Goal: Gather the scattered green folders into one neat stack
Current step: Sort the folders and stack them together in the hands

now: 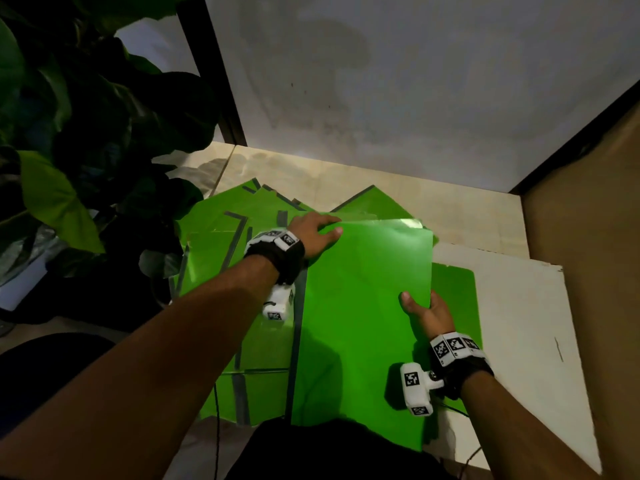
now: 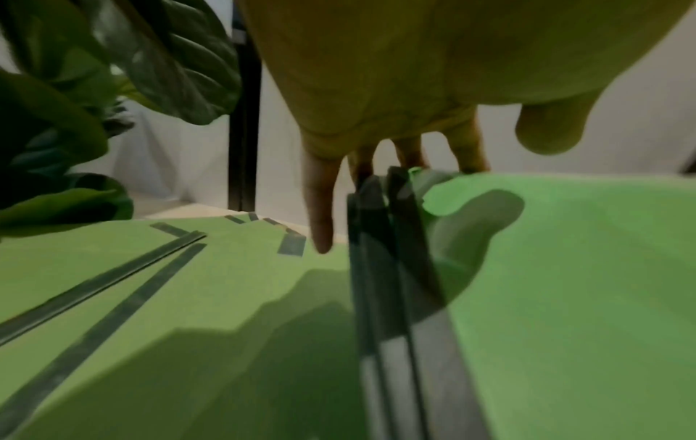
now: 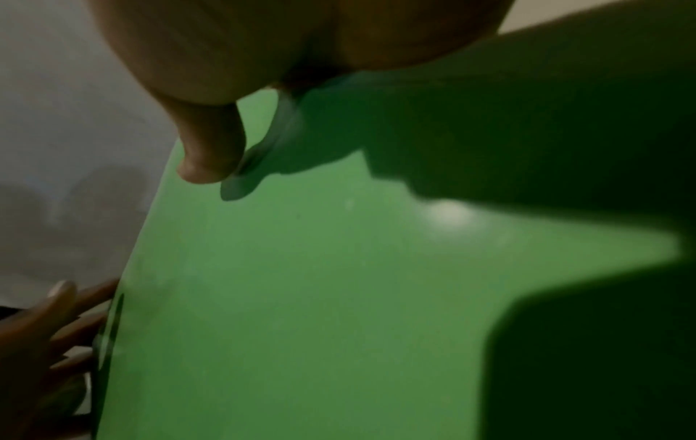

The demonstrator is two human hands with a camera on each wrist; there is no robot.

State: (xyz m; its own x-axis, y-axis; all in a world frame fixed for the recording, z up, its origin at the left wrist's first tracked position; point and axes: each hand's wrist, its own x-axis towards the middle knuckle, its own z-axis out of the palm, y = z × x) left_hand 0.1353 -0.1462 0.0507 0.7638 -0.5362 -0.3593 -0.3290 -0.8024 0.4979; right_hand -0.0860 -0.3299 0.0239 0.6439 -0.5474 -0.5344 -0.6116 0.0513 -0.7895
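**Green folder held at two edges over a fanned pile**

Step in hand, as judged: one top folder [image 1: 360, 323] carried or squared by both hands above the scattered folders [image 1: 214, 258], gathering well begun but stack not yet neat. Left hand [image 1: 311, 233] at the far left corner of the top folder, thumb on the upper face, fingers seemingly at or behind the edge; fingers [image 2: 320, 214] extended rather than curled in the left wrist view, little finger hanging free, so a light pinch, not a clench. Right hand [image 1: 427, 311] grasping the right edge near its middle, thumb [image 3: 211, 148] pressed on the green face, fingers tucked underneath and out of sight.

Next move, as judged: lowering of the held folder onto the pile, with spine and corners aligned, then drawing in of the splayed folders at far left and the one [image 1: 453, 299] showing just beyond the right edge.

Materials and shapes: thin, flat, rectangular sheets, glossy plastic by the highlight near the far corner; bright green faces, grey spine strips [image 2: 395, 268] along one long edge; slight flex likely, slippery sheet on sheet. Beneath, pale floor tiles [image 1: 467, 216] and a white board [image 1: 519, 306]; broad-leaved plant [image 1: 69, 133] at left.
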